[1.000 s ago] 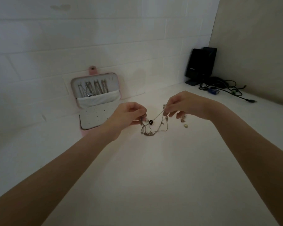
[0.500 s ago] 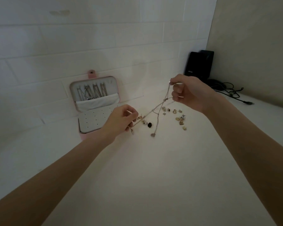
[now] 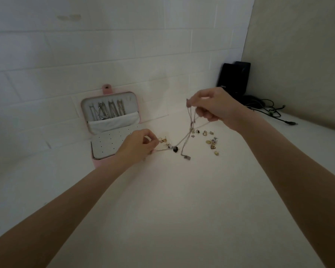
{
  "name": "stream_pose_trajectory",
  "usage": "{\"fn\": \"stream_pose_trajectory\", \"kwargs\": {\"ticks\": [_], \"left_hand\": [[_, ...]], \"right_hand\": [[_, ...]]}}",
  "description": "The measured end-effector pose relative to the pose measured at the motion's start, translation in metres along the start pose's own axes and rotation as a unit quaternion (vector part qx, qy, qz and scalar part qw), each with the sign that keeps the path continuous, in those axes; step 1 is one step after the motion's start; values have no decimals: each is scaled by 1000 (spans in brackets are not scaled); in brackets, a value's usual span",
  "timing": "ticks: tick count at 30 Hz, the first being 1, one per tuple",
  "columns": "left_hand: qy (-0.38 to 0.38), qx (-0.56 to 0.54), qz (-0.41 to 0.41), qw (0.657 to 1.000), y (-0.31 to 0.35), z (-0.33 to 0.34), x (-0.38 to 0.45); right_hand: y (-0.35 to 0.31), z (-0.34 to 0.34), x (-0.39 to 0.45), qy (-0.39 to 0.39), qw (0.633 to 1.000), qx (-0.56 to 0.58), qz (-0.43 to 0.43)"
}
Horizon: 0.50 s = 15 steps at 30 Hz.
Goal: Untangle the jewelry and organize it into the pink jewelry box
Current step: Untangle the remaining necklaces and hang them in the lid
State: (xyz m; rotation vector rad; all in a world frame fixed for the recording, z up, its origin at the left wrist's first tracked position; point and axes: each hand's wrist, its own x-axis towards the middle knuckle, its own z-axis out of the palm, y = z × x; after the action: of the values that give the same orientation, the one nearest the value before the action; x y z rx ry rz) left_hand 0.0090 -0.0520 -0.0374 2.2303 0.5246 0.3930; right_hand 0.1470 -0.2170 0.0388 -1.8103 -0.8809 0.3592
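A tangled thin chain with a dark bead and small pendants stretches between my hands above the white table. My left hand pinches its lower end close to the table. Higher up and to the right, my right hand pinches its upper end. The pink jewelry box lies open at the back left, leaning against the wall; several chains hang in its lid above a white pocket, and its lower panel is a white board with holes. Several small gold earrings lie scattered on the table under my right hand.
A black box-like device stands in the back right corner with black cables trailing along the table. A white tiled wall runs behind, and a beige wall closes the right side.
My hands have drawn apart: the right rose and moved right, the left dropped toward the table. The chain went from a hanging bunch to a stretched line, uncovering the earrings.
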Motion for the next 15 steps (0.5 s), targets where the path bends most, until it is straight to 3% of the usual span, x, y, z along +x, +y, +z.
{"fn": "stream_pose_trajectory", "kwargs": {"ticks": [3,9,12,15], "left_hand": [[32,-167,-37,985,11,-11,2],[39,-242,1,970,46,-32,5],[44,-241,27,969,60,-40,7],[41,-219,52,973,70,-46,7]], "right_hand": [[11,1,-3,-88,989,-112,39],[32,11,-6,-221,923,-292,118],[37,11,-3,-240,895,-355,125],[27,9,-3,-201,923,-318,79]]}}
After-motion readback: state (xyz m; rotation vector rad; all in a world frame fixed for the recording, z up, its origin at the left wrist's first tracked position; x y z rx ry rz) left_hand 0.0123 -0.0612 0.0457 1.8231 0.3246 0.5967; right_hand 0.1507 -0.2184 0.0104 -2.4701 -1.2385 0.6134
